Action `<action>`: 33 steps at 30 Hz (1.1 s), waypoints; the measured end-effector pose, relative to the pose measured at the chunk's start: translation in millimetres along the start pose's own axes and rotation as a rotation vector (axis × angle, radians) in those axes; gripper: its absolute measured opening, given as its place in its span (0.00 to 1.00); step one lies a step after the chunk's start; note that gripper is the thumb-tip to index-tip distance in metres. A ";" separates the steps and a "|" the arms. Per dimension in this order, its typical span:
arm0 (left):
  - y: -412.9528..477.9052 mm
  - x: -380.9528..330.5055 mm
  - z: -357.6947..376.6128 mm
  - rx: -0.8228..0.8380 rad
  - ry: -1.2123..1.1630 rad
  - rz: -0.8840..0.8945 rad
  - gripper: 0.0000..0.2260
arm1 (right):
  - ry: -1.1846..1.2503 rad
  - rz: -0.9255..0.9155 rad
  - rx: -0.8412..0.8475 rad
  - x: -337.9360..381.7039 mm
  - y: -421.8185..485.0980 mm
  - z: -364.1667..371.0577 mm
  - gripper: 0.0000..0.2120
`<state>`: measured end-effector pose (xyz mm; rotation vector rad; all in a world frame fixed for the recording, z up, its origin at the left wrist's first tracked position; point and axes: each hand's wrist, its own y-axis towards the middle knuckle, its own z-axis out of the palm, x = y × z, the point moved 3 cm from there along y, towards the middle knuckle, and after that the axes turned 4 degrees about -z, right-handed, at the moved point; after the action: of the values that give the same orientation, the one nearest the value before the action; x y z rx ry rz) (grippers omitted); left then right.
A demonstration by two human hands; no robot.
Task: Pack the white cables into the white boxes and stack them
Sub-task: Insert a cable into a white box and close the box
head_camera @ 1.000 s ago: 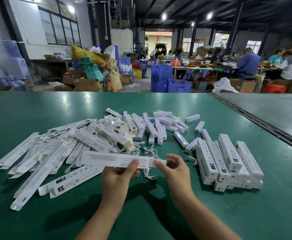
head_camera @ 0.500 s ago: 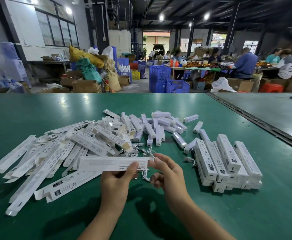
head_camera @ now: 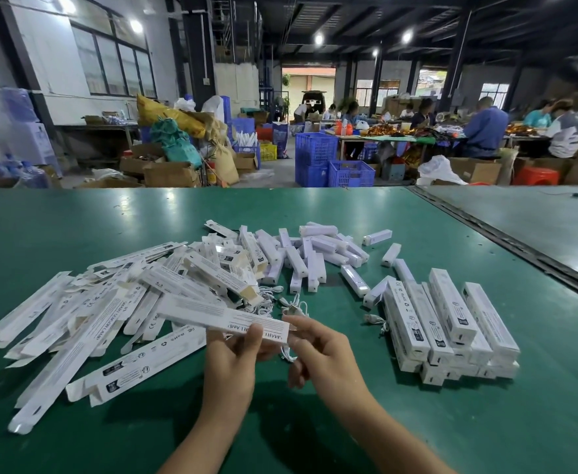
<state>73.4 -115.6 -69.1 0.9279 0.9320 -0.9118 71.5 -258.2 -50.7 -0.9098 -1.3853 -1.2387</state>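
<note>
White box held in both hands over the table
A long white box [head_camera: 226, 319] is held just above the green table [head_camera: 486, 422]. It is gripped from below by the left hand [head_camera: 236, 357], thumb on top, and its right end is pinched by the right hand [head_camera: 318, 350]. Loose white cables [head_camera: 294, 304] are partly hidden behind box and hands. Flat unfolded boxes [head_camera: 75, 319] are heaped to the left, and a stack of packed boxes [head_camera: 451, 323] is set to the right.

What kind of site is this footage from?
Most likely a factory packing floor: flattened white boxes heaped on a green worktable, blue plastic crates and cardboard cartons on the floor, and other workers seated at tables behind.
</note>
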 end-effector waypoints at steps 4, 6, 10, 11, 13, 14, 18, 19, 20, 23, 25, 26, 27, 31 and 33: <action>-0.8 -2.7 -4.6 0.004 0.097 0.053 0.31 | -0.081 -0.052 -0.041 -0.9 -0.5 1.9 0.09; -2.3 -4.4 -8.0 -0.006 0.168 0.067 0.37 | -0.110 -0.049 -0.054 -3.6 -1.0 1.8 0.07; -3.0 -10.9 -11.3 0.047 0.328 0.186 0.30 | -0.190 -0.091 -0.064 -5.4 -3.6 2.6 0.04; -2.0 -11.1 -10.9 0.090 0.370 0.198 0.27 | -0.214 -0.110 -0.073 -5.0 -4.1 1.9 0.03; -1.1 -10.9 -8.6 0.208 0.430 0.201 0.22 | -0.231 -0.143 -0.097 -4.3 -3.8 -0.3 0.01; -1.5 -11.6 -7.2 0.259 0.460 0.193 0.19 | -0.227 -0.151 -0.112 -4.1 -3.1 -1.8 0.01; -4.5 -12.3 -4.8 0.344 0.497 0.136 0.22 | -0.170 -0.143 -0.122 -2.7 -0.7 -7.5 0.05; -4.9 -11.8 -4.7 0.349 0.502 0.142 0.24 | -0.156 -0.144 -0.116 -2.4 -0.6 -7.9 0.06; -5.4 -12.1 -4.3 0.354 0.504 0.148 0.24 | -0.151 -0.151 -0.112 -2.3 -0.5 -8.2 0.08; -6.1 -11.9 -4.1 0.365 0.513 0.149 0.26 | -0.140 -0.188 -0.099 -1.4 -0.7 -9.3 0.09; -5.9 -11.4 -3.8 0.370 0.505 0.137 0.27 | -0.133 -0.206 -0.090 -0.5 -0.9 -10.0 0.09; -5.8 -11.7 -3.3 0.369 0.505 0.135 0.27 | -0.151 -0.214 -0.087 -0.2 -0.7 -10.6 0.09; -5.5 -12.2 -2.7 0.368 0.509 0.136 0.26 | -0.180 -0.226 -0.084 -0.1 -1.0 -10.8 0.09; -5.7 -12.9 -3.3 0.360 0.464 0.134 0.23 | -0.360 -0.353 -0.066 1.9 -1.0 -11.4 0.10; -4.4 -12.2 -5.8 0.333 0.444 0.125 0.22 | -0.401 -0.439 -0.005 6.7 -2.6 -8.2 0.06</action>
<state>64.0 -109.0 -60.7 1.4987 1.0977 -0.7788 69.4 -267.3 -45.1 -0.9189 -1.9791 -1.4316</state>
